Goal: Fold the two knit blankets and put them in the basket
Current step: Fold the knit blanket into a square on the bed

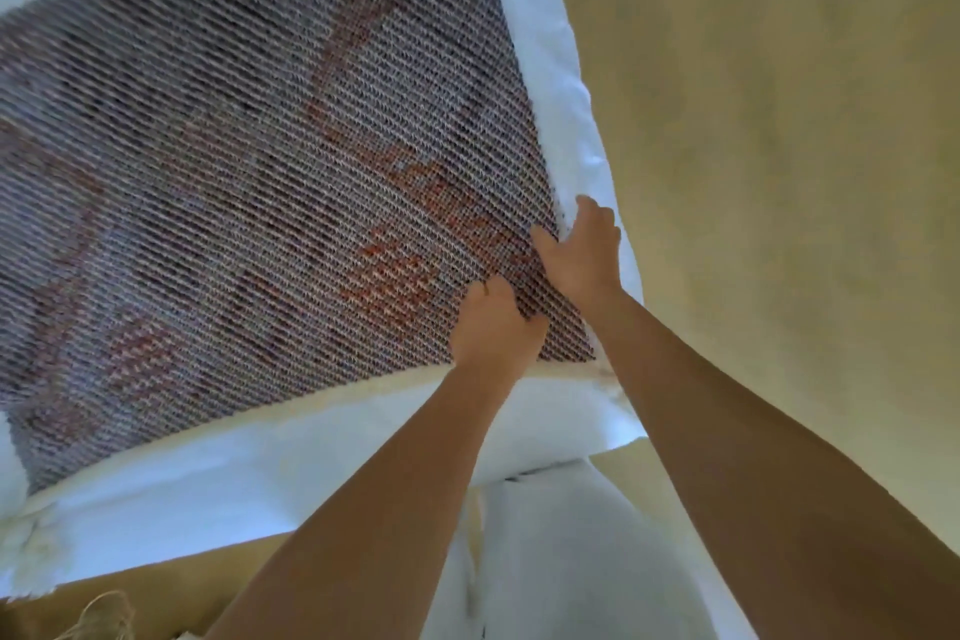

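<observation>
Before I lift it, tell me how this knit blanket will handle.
Probably floppy: the knit blanket lies flat on the white bedding. Its coarse weave likely resists slipping where the left hand grips near the corner. Spread this wide, it may sag and drag if lifted from one corner.

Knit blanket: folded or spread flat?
Spread. The knit blanket lies flat over the white bedding, no fold visible. Left hand and right hand hold its near corner.
</observation>
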Demonstrator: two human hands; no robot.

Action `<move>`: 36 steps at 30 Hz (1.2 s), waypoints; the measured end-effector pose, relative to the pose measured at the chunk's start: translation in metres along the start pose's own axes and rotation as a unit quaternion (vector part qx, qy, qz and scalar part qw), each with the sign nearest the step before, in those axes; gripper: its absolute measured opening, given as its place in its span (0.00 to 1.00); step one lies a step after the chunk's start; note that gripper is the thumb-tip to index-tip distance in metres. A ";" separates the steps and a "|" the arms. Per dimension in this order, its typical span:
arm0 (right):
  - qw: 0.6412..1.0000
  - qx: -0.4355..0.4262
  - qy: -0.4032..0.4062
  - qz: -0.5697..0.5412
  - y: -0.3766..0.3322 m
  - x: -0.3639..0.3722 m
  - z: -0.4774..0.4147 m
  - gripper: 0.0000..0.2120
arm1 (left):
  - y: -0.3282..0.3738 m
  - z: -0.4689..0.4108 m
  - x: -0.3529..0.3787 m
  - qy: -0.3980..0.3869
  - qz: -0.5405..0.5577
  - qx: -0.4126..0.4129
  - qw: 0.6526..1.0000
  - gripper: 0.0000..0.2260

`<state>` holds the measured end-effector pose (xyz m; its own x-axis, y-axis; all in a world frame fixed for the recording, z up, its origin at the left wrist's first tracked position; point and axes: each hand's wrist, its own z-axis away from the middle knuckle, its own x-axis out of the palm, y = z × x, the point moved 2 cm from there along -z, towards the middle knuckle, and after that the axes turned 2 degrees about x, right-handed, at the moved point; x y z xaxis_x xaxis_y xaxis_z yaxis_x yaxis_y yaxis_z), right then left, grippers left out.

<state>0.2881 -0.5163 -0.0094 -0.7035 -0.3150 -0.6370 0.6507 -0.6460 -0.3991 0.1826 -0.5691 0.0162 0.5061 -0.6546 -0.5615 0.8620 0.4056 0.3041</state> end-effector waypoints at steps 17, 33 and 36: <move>0.987 -0.083 -0.115 -0.069 -0.075 0.034 0.012 0.07 | -0.048 -0.006 -0.023 0.028 0.247 -0.073 0.966 0.05; 0.976 -0.144 -0.148 -0.068 -0.288 0.316 0.182 0.11 | -0.404 0.058 -0.148 0.084 0.362 -0.124 0.920 0.06; 0.976 -0.143 -0.155 -0.061 -0.320 0.371 0.205 0.08 | -0.461 0.069 -0.171 0.118 0.347 -0.134 0.921 0.05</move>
<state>-0.2395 -0.5685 0.0173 -0.8044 -0.4714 -0.3614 0.5787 -0.4848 -0.6558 -0.2994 -0.6880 0.0247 0.8845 -0.0349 -0.4652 0.2800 0.8374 0.4695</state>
